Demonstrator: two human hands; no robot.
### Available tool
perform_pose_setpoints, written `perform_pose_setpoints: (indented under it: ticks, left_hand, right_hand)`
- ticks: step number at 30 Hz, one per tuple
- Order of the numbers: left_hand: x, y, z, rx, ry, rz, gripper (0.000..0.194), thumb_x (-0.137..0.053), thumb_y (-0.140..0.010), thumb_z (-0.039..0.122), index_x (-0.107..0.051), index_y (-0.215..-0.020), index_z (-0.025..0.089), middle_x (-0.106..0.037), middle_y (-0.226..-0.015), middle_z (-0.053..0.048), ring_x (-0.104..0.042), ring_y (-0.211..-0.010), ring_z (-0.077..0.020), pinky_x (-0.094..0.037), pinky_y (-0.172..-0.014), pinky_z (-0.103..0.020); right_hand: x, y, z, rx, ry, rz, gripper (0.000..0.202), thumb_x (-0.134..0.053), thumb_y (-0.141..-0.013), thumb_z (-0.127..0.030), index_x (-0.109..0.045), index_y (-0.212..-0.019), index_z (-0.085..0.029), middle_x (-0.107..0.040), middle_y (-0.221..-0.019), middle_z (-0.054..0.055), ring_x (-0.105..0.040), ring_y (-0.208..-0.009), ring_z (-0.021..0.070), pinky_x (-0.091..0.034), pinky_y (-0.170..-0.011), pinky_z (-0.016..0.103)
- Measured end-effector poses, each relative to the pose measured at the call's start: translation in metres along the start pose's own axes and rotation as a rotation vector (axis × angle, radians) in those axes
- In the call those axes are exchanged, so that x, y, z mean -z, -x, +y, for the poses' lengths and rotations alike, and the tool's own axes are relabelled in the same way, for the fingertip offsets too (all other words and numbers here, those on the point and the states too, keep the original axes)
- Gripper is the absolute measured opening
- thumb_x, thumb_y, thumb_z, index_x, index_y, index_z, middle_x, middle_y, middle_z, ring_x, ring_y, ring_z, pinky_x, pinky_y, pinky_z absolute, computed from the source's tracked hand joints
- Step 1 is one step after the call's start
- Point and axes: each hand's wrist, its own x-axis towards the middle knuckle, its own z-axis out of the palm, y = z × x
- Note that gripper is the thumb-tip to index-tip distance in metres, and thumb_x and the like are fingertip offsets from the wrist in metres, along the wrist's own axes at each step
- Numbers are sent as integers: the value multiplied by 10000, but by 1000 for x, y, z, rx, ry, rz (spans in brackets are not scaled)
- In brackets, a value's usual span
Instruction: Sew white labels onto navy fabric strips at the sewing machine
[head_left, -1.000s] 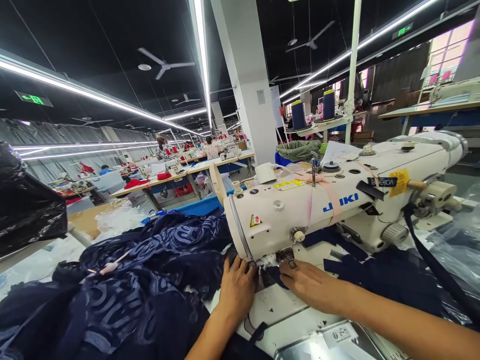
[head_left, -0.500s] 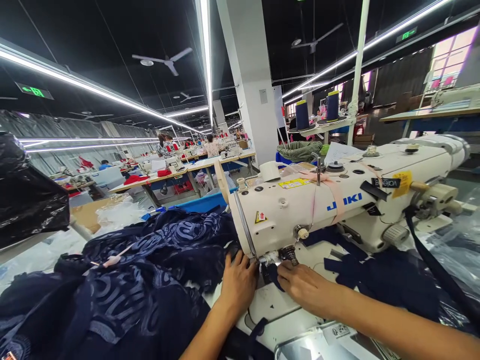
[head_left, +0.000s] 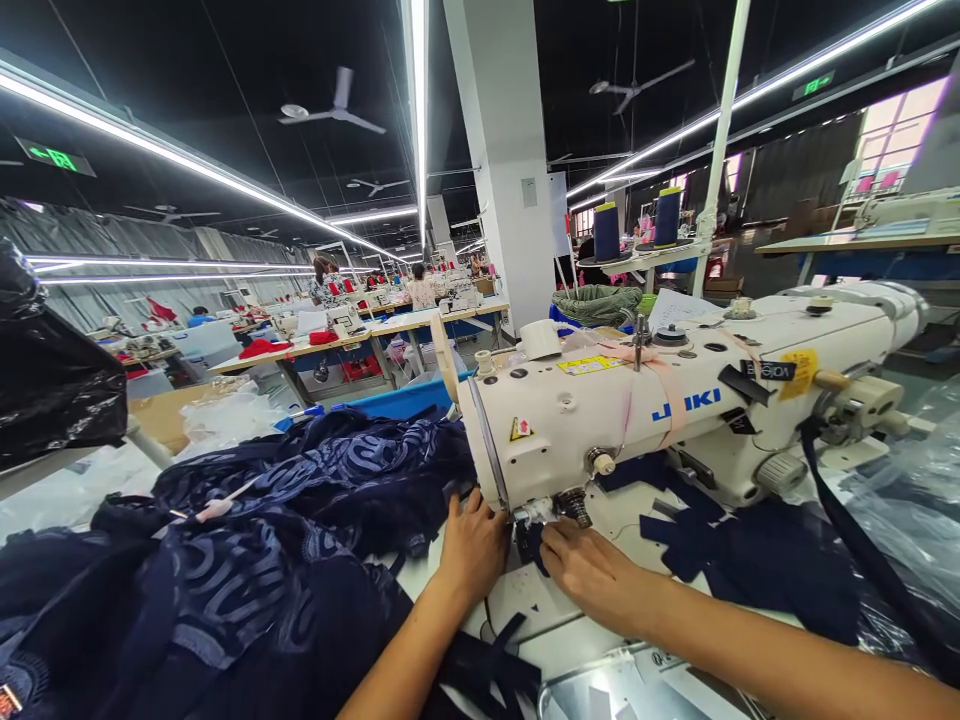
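A cream JUKI sewing machine (head_left: pixel 570 420) spans the middle and right of the view. Under its head, a small dark navy fabric piece (head_left: pixel 529 542) lies by the needle area. My right hand (head_left: pixel 589 572) pinches the right edge of this piece. Just left of the needle area is my left hand (head_left: pixel 474 548), fingers curled down against dark fabric at the machine head; their tips are partly hidden. To the left spreads a large heap of navy printed garments (head_left: pixel 247 580).
Navy fabric strips (head_left: pixel 772 560) lie on the machine bed at right. Thread cones (head_left: pixel 606 232) stand behind the machine. A black plastic bag (head_left: pixel 56 370) hangs at far left. A metal plate (head_left: pixel 622 685) sits at the front edge. People work at distant tables.
My right hand has shifted slightly left toward the needle area with the navy piece. My left hand stays at the machine head. The whole view has shifted a little.
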Motion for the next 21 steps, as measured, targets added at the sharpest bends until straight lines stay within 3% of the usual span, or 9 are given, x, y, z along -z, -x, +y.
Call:
perform_pose_setpoints:
  ticks: [3, 9, 13, 17, 19, 21]
  left_hand:
    - [-1, 1, 1, 18, -19, 19, 237, -426, -797, 117, -629, -894, 192, -630, -867, -82, -526, -919, -245, -345, -835, -456]
    - [-4, 7, 0, 55, -44, 33, 220, -452, -774, 115, -629, -885, 186, -628, -858, -84, -530, -916, -247, -360, -828, -431]
    - [5, 15, 16, 58, -34, 5, 222, -458, -728, 93, -628, -858, 149, -618, -921, -114, -504, -978, -266, -358, -846, -427]
    - [23, 46, 37, -120, 26, 123, 173, -490, -722, 142, -612, -844, 161, -620, -940, -85, -540, -886, -220, -397, -810, -367]
    - [33, 70, 35, -199, 51, 209, 118, -475, -752, 171, -593, -761, 181, -621, -796, -46, -549, -714, -173, -426, -645, -303]
    - [47, 98, 21, -178, 8, 327, 173, -426, -784, 155, -573, -699, 189, -590, -676, -30, -516, -596, -148, -395, -542, -284]
  right_hand:
    - [-2, 1, 4, -8, -21, 18, 159, -531, -660, 11, -584, -762, -99, -584, -812, 119, -541, -734, 208, -417, -590, 291]
    - [-8, 5, 34, -44, -125, 115, 176, -440, -773, -19, -582, -755, -122, -598, -785, 101, -536, -782, 203, -387, -749, 335]
    - [-10, 8, 41, -58, -159, 180, 190, -410, -815, -74, -582, -761, -135, -602, -799, 102, -532, -791, 203, -376, -759, 342]
    - [-14, 14, 34, -63, -111, 199, 134, -474, -786, -175, -595, -814, -125, -588, -759, 107, -540, -769, 230, -391, -718, 348]
    - [-19, 16, 31, -65, -76, 239, 150, -465, -781, -188, -595, -821, -126, -579, -723, 106, -543, -717, 234, -396, -678, 348]
    - [-26, 17, 31, -50, -60, 281, 157, -437, -787, -191, -583, -798, -134, -570, -708, 104, -543, -681, 235, -396, -645, 345]
